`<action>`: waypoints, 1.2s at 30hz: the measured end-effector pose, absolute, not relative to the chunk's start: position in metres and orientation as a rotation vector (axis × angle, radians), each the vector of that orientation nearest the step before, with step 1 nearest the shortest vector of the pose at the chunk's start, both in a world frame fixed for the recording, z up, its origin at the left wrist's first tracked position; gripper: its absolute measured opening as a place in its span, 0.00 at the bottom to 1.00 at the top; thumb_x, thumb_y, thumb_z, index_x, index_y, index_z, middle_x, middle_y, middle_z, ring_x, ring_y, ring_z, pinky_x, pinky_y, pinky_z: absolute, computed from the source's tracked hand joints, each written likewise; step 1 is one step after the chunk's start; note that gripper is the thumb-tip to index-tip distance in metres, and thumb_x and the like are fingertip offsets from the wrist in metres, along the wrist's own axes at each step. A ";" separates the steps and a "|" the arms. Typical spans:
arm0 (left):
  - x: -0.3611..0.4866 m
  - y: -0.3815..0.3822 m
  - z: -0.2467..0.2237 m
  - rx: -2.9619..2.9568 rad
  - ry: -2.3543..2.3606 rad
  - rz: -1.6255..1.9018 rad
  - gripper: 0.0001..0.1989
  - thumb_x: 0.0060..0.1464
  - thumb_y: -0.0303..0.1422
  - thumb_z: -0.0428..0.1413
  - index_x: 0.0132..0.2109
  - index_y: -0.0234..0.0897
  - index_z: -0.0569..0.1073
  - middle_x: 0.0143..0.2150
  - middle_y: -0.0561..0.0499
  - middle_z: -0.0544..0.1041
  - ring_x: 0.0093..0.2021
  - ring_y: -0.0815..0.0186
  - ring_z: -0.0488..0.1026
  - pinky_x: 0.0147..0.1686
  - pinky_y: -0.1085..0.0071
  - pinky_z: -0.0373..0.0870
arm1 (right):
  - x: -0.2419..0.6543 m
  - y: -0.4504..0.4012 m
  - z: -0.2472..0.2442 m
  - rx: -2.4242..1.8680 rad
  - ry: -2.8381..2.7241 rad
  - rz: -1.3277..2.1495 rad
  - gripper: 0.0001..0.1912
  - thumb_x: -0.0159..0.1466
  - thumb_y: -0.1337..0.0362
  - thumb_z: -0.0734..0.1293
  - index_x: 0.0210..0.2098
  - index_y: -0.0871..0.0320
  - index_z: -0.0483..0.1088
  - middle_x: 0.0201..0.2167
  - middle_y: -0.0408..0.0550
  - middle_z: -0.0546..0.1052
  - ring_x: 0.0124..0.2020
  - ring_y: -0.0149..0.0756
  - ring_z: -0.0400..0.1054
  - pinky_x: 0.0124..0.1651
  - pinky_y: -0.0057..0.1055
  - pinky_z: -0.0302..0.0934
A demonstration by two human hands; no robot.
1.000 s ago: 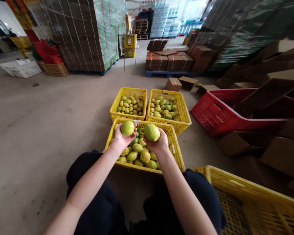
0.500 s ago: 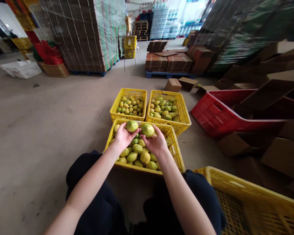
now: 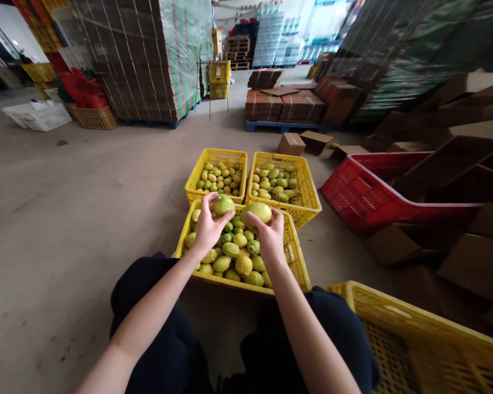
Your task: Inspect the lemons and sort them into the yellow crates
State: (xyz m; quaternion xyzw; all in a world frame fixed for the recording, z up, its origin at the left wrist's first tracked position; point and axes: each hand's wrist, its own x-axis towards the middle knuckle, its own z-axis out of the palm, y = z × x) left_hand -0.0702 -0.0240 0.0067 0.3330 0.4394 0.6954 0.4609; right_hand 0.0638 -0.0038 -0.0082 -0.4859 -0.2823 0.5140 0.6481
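Note:
Between the thumb and fingers of my left hand (image 3: pixel 209 224) is a green-yellow lemon (image 3: pixel 223 204). My right hand (image 3: pixel 270 234) grips a larger, paler lemon (image 3: pixel 258 212), its long side turned toward me. Both are held up over the far part of the near yellow crate (image 3: pixel 301 262). That crate is filled with yellow and green lemons (image 3: pixel 243 266), partly hidden by my hands. Just beyond it stand two more yellow crates, a left one (image 3: pixel 189 189) holding smaller yellowish lemons (image 3: pixel 217 178) and a right one (image 3: pixel 310 191) holding larger, greener ones (image 3: pixel 282 181).
A yellow crate (image 3: pixel 394 306) stands by my right knee. To the right are a red crate (image 3: pixel 353 191) and a heap of cardboard boxes (image 3: pixel 472 257). Flattened cartons (image 3: pixel 283 105) lie on a blue pallet ahead. Wrapped stacks (image 3: pixel 127 60) rise at the back left.
Both lemons have been turned in my fingers. My left hand has risen slightly, and my right hand has rolled over so its lemon shows lengthwise. The crates have not moved.

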 end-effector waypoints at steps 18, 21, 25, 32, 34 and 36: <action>-0.036 -0.020 0.022 1.232 1.058 1.631 0.29 0.36 0.24 0.70 0.48 0.46 0.75 0.52 0.49 0.73 0.55 0.60 0.68 0.50 0.73 0.69 | 0.106 -0.023 0.020 -0.982 -1.039 0.668 0.31 0.42 0.74 0.77 0.43 0.50 0.69 0.44 0.42 0.74 0.46 0.37 0.70 0.51 0.33 0.65; -0.028 -0.020 0.023 1.124 0.983 1.580 0.30 0.34 0.23 0.70 0.48 0.45 0.75 0.51 0.50 0.75 0.50 0.63 0.72 0.45 0.76 0.70 | 0.113 -0.029 0.022 -0.913 -0.916 0.902 0.29 0.39 0.74 0.79 0.38 0.53 0.68 0.38 0.41 0.77 0.39 0.35 0.73 0.42 0.30 0.68; -0.025 -0.022 0.027 0.978 0.915 1.503 0.29 0.34 0.24 0.71 0.46 0.43 0.75 0.49 0.51 0.76 0.46 0.65 0.75 0.42 0.77 0.72 | 0.124 -0.037 0.027 -0.885 -0.801 1.098 0.29 0.39 0.72 0.80 0.38 0.54 0.69 0.37 0.42 0.80 0.35 0.34 0.74 0.39 0.29 0.69; -0.035 -0.018 0.026 0.628 0.738 1.416 0.24 0.38 0.28 0.70 0.44 0.38 0.72 0.41 0.52 0.79 0.40 0.67 0.78 0.41 0.75 0.74 | 0.139 -0.046 0.028 -0.894 -0.668 1.165 0.29 0.41 0.68 0.80 0.43 0.56 0.75 0.36 0.44 0.81 0.35 0.35 0.74 0.38 0.29 0.69; -0.036 -0.016 0.028 0.573 0.664 1.368 0.20 0.42 0.29 0.69 0.43 0.37 0.71 0.39 0.51 0.80 0.38 0.66 0.79 0.38 0.74 0.76 | 0.142 -0.049 0.026 -0.876 -0.629 1.219 0.27 0.42 0.68 0.79 0.43 0.57 0.76 0.34 0.45 0.81 0.33 0.35 0.75 0.36 0.28 0.69; -0.037 -0.017 0.031 0.516 0.608 1.309 0.15 0.48 0.29 0.65 0.44 0.34 0.72 0.38 0.47 0.81 0.39 0.62 0.80 0.37 0.72 0.78 | 0.144 -0.051 0.026 -0.840 -0.569 1.281 0.25 0.43 0.68 0.78 0.41 0.58 0.75 0.32 0.45 0.81 0.31 0.34 0.75 0.34 0.27 0.69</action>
